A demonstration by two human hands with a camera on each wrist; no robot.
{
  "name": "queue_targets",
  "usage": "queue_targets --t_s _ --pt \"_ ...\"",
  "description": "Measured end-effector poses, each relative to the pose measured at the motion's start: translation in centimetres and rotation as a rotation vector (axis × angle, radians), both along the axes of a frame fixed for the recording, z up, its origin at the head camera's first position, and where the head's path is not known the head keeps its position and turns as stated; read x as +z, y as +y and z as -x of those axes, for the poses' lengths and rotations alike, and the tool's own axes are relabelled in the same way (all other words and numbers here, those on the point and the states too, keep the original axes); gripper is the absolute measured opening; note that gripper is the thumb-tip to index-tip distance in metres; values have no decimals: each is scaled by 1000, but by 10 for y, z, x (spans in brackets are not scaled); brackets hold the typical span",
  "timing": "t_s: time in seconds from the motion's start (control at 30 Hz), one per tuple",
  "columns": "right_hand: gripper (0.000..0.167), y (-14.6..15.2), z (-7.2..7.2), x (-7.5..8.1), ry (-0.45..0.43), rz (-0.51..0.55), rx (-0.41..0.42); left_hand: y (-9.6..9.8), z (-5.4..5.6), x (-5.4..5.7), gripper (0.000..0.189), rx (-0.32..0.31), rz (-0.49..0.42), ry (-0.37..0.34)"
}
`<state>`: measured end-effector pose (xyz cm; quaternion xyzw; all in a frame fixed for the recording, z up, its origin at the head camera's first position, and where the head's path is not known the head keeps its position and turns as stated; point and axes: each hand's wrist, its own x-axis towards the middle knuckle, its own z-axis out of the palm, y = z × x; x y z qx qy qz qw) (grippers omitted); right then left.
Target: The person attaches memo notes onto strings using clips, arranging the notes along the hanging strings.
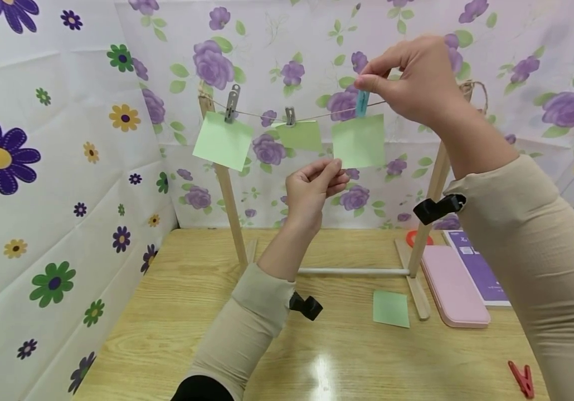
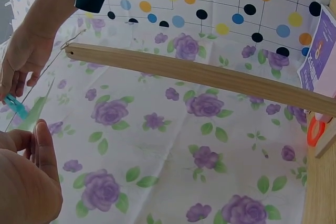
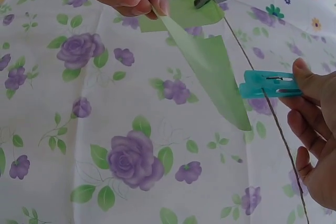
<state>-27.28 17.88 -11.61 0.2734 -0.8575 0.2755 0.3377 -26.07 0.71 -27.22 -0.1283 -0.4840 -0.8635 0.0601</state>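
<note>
My right hand (image 1: 414, 83) pinches the top end of a teal clothespin (image 1: 361, 103) that sits on a thin twine line (image 3: 283, 142). Below the clothespin hangs a pale green square of paper (image 1: 359, 143); in the right wrist view its upper edge meets the clothespin's tip, and how firmly it is clipped I cannot tell. Thumb and fingers of my left hand (image 1: 309, 192) pinch the lower left corner of this sheet. Farther left on the line, metal clips hold two more green papers, a square one (image 1: 223, 141) and a smaller-looking one (image 1: 298, 136).
Wooden posts (image 1: 232, 209) carry the twine at both ends, joined low by a white bar (image 1: 352, 271). A loose green paper (image 1: 390, 308), a red clothespin (image 1: 521, 379), a pink case (image 1: 455, 287), a purple booklet (image 1: 477, 267) and a red ring (image 1: 419, 238) lie on the table.
</note>
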Motion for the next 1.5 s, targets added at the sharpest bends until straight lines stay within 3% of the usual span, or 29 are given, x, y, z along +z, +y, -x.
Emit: queue_targets --t_s 0.33,0.77,1.1,1.2,1.3,1.5 --pt "28 2 -2 1 -94 -101 -31 0 -1 2 13 26 -12 27" --pt "31 7 -5 2 -161 -188 16 0 0 1 9 6 -23 23" --pt "42 8 -4 0 -187 -183 1 0 2 -2 12 6 -7 10" --pt "46 8 -3 -2 -159 -128 -36 1 1 -2 13 -7 -4 -2" --pt "46 8 -3 -3 -73 -57 -55 2 2 -3 13 -16 -1 -9" --pt "39 12 -3 -12 213 9 -16 3 5 -4 19 -30 23 -7"
